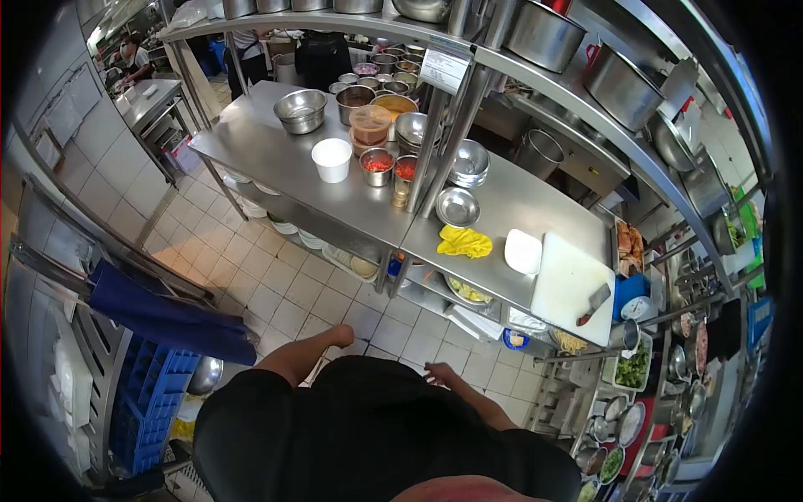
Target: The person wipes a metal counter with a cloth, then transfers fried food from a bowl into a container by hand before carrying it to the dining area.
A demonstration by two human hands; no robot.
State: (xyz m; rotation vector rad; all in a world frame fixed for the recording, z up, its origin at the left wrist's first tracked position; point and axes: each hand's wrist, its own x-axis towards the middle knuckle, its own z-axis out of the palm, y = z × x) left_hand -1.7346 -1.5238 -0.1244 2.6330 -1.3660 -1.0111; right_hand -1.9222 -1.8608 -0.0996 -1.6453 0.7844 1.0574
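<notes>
Both hands hang low in front of my body, above the tiled floor, and neither touches the counter. My left hand (341, 335) is bent at the wrist. Its fingers are hidden, so I cannot see whether it holds anything. Fingers show apart on my right hand (437, 373), with nothing in them. Beyond it on the steel counter (368, 205) lie a crumpled yellow cloth (465, 242), a white square container (523, 252) and a white cutting board (569, 280). A cleaver (595, 303) rests on the board. A white tub (332, 160) stands further left.
Steel bowls (457, 207) and pots of red food (376, 166) stand on the counter. Large pots (545, 36) sit on an overhead shelf. Blue crates (155, 402) are at left, and greens (633, 365) at right. Other people work in the background.
</notes>
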